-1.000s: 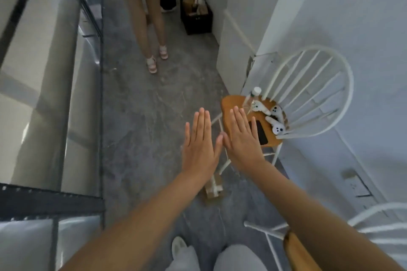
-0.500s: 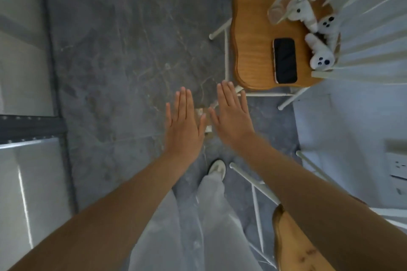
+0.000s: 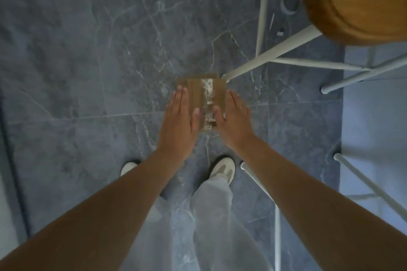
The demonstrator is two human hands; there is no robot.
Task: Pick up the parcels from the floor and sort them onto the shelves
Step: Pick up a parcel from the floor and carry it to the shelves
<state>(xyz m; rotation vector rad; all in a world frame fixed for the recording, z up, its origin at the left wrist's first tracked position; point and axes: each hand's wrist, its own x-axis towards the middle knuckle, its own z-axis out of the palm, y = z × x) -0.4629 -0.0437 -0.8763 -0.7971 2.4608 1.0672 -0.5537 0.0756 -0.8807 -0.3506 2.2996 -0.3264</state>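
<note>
A small brown cardboard parcel (image 3: 203, 97) with a strip of clear tape down its middle lies on the grey marble floor (image 3: 88, 61). My left hand (image 3: 179, 119) is flat, fingers straight, along the parcel's left side. My right hand (image 3: 234, 119) is flat along its right side. Both thumbs reach over the parcel's top near the tape. I cannot tell if the palms touch the parcel's sides. No shelves are in view.
A white-legged chair with a wooden seat (image 3: 356, 0) stands at the upper right, one leg tip (image 3: 225, 77) right beside the parcel. Legs of a second chair (image 3: 259, 180) stand beside my right foot (image 3: 222, 168). A pale wall (image 3: 374, 116) runs along the right.
My view has tilted from the corridor straight down to the floor. Both hands have dropped and spread apart, coming to either side of the parcel.
</note>
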